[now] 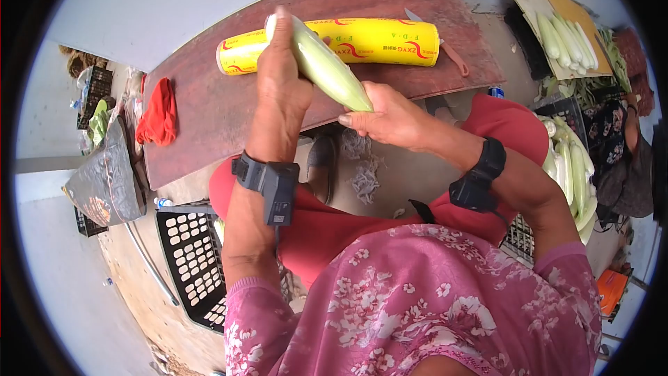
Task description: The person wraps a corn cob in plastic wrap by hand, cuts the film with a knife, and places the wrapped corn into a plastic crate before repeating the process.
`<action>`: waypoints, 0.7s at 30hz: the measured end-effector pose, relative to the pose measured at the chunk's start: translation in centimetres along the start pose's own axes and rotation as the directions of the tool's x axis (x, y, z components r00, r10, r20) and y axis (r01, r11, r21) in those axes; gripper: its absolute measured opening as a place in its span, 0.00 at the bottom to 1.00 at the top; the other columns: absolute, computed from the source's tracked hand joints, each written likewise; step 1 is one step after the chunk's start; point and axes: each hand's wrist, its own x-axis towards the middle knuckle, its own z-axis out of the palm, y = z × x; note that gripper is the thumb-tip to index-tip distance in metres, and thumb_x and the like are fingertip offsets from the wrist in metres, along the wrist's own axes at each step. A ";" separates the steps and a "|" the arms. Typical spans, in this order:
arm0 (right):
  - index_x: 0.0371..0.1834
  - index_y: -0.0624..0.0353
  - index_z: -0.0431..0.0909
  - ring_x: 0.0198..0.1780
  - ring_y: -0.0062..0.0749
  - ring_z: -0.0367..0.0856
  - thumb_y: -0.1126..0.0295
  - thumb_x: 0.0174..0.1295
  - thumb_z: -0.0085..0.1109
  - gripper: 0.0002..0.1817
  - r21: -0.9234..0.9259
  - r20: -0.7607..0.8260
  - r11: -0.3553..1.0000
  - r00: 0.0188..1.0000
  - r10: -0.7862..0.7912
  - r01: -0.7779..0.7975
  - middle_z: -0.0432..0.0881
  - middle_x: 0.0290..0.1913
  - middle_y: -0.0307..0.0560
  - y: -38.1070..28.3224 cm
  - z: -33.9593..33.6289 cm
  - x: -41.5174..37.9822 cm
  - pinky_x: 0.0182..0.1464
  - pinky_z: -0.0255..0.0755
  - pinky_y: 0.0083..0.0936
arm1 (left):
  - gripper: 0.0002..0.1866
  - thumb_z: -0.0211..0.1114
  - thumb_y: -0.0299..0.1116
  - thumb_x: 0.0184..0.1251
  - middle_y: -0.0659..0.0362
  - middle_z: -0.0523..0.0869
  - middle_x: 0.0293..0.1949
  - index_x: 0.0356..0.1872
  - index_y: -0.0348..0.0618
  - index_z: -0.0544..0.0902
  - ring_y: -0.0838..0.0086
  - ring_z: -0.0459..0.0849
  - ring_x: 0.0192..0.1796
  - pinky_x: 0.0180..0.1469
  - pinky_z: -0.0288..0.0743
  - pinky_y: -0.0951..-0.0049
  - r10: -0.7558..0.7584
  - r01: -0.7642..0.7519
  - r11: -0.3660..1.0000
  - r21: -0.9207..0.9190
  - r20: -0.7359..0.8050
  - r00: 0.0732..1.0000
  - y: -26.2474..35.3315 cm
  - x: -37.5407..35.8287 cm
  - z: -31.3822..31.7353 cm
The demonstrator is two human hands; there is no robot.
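Observation:
A pale green, long vegetable [325, 69] is held at a slant between my two hands, above the near edge of the dark red table [209, 49]. My left hand [282, 73] wraps round its upper end, thumb pointing up. At the lower, tapered end, my right hand [388, 117] grips it with thumb and fingers. Behind the vegetable lies a yellow roll of film [390, 42] with red print. A knife with a reddish handle [456, 59] rests beside the roll's right end, partly hidden by it.
A red cloth [158, 113] lies on the table's left side. Black crate [191, 257] stands at lower left. More pale vegetables lie in a crate [576, 174] at right and on a board [567, 42] at upper right, where a seated person's arm [632, 125] shows.

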 end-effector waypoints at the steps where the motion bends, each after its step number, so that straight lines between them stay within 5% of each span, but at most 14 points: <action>1: 0.43 0.63 0.69 0.24 0.18 0.70 0.65 0.62 0.62 0.15 0.096 0.037 0.994 0.998 0.044 -0.047 0.74 0.27 0.41 -1.0 0.1 -0.7 0.24 0.63 0.17 | 0.29 0.63 0.57 0.63 0.51 0.78 0.41 0.49 0.40 0.72 0.59 0.80 0.40 0.44 0.77 0.54 0.024 -0.024 1.000 -0.018 0.029 0.999 0.1 0.2 -0.2; 4: 0.43 0.62 0.70 0.20 0.12 0.65 0.66 0.63 0.61 0.14 0.253 0.090 0.963 0.993 0.072 -0.092 0.72 0.25 0.36 -2.1 -0.5 -1.1 0.19 0.59 0.13 | 0.35 0.51 0.65 0.66 0.50 0.79 0.46 0.54 0.40 0.72 0.56 0.78 0.52 0.58 0.71 0.52 0.066 -0.060 0.997 -0.049 0.123 0.990 0.2 0.0 -0.2; 8: 0.44 0.60 0.68 0.19 0.12 0.62 0.66 0.64 0.60 0.13 0.359 0.065 0.933 0.998 -0.004 -0.019 0.72 0.26 0.37 -2.5 -0.8 -1.0 0.19 0.56 0.12 | 0.38 0.45 0.68 0.67 0.52 0.79 0.48 0.56 0.40 0.72 0.60 0.78 0.53 0.60 0.69 0.57 -0.018 0.029 0.999 -0.032 0.302 0.953 -0.9 -1.4 0.3; 11: 0.46 0.60 0.69 0.20 0.12 0.63 0.66 0.65 0.59 0.14 0.440 0.049 0.898 0.998 -0.030 0.006 0.72 0.26 0.37 -2.7 -1.3 -0.7 0.20 0.57 0.11 | 0.36 0.53 0.64 0.66 0.54 0.80 0.47 0.57 0.39 0.71 0.64 0.79 0.50 0.57 0.72 0.61 -0.167 0.109 0.980 0.164 0.401 0.901 -2.1 -3.1 0.7; 14: 0.48 0.59 0.70 0.20 0.10 0.62 0.69 0.63 0.59 0.13 0.466 -0.023 0.878 0.993 -0.114 0.112 0.73 0.28 0.37 -3.5 -1.5 -0.9 0.20 0.56 0.10 | 0.32 0.65 0.55 0.63 0.55 0.80 0.46 0.56 0.38 0.72 0.69 0.79 0.48 0.53 0.75 0.66 -0.351 0.138 0.912 0.387 0.559 0.751 -2.7 -3.3 -0.2; 17: 0.53 0.60 0.69 0.27 0.18 0.71 0.75 0.58 0.60 0.19 0.285 -0.071 0.938 0.981 -0.182 0.195 0.75 0.33 0.39 -3.0 -1.7 -0.7 0.27 0.67 0.16 | 0.25 0.73 0.39 0.58 0.58 0.82 0.41 0.50 0.35 0.76 0.75 0.80 0.41 0.44 0.76 0.75 -0.297 0.154 0.942 0.300 0.519 0.802 -3.0 -3.9 0.3; 21: 0.49 0.67 0.71 0.40 0.45 0.81 0.72 0.56 0.60 0.19 -0.319 -0.218 0.829 0.815 -0.536 0.460 0.79 0.41 0.55 -2.4 -0.9 -0.4 0.44 0.77 0.31 | 0.24 0.75 0.34 0.54 0.58 0.82 0.43 0.49 0.35 0.78 0.74 0.81 0.44 0.48 0.76 0.75 -0.212 0.058 0.952 0.299 0.512 0.833 -2.5 -4.3 1.2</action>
